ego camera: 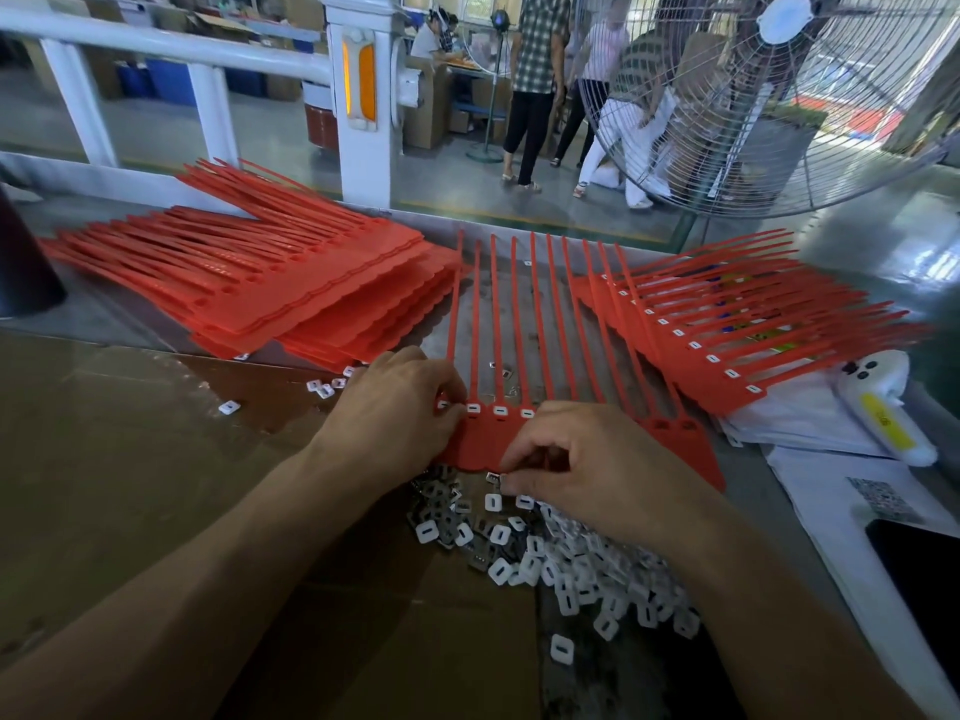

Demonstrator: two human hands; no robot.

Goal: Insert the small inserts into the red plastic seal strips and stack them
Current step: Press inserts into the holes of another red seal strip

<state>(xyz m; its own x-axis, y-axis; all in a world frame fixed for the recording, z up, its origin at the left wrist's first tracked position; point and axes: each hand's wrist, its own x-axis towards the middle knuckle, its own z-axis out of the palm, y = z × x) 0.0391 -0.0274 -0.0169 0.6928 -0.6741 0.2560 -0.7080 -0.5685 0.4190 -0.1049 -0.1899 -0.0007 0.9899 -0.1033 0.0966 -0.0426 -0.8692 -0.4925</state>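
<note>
A red seal strip sheet (483,439) lies flat in front of me, its thin tails pointing away. White inserts sit in several of its left sockets; two sockets at the right end look unfilled. My left hand (400,407) presses on the sheet's left end, fingertips at the first socket. My right hand (587,465) hovers over the sheet's near edge and pinches a small insert (493,478) between thumb and forefinger. A heap of white and grey inserts (566,558) lies just below the sheet, partly under my right wrist.
A stack of red sheets without inserts (291,293) lies at the back left; a stack with inserts (737,330) at the right. Loose inserts (327,389) sit on brown cardboard (130,459). Papers and a phone (919,579) lie far right; a fan (753,96) stands behind.
</note>
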